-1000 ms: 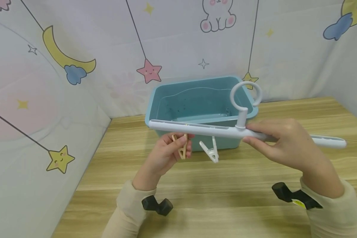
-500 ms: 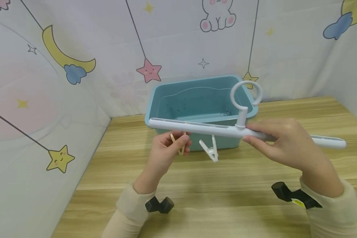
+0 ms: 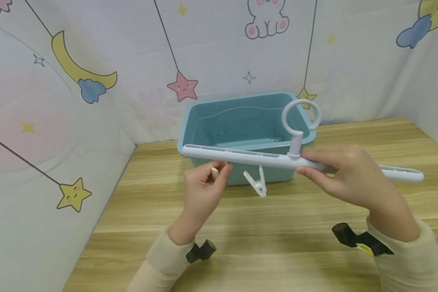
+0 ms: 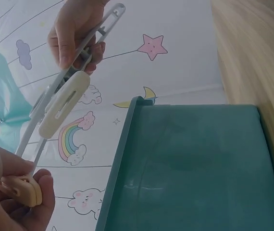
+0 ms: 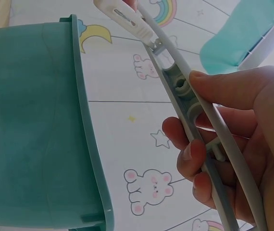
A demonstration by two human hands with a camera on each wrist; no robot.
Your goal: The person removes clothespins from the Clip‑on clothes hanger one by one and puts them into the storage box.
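A white clothes hanger (image 3: pixel 248 157) with a round hook is held level above the table. My right hand (image 3: pixel 354 178) grips its bar just right of the hook, thumb and fingers on opposite sides in the right wrist view. From the bar's left half hangs a white clip (image 3: pixel 257 184), its legs spread in a V. To the left of that, my left hand (image 3: pixel 204 188) pinches a beige clip (image 3: pixel 214 173) right under the bar. Fingers hide most of this clip in the head view; its end (image 4: pixel 29 191) shows between thumb and fingers in the left wrist view.
Behind the hanger stands a blue-green plastic tub (image 3: pixel 246 97) on the wooden table (image 3: pixel 277 259). A cloth with printed stars and moons (image 3: pixel 219 48) hangs at the back and along the sides.
My left hand has turned and closed further around the beige clip, which is now mostly covered by the fingers. The hanger, the white clip and my right hand stay nearly in place.
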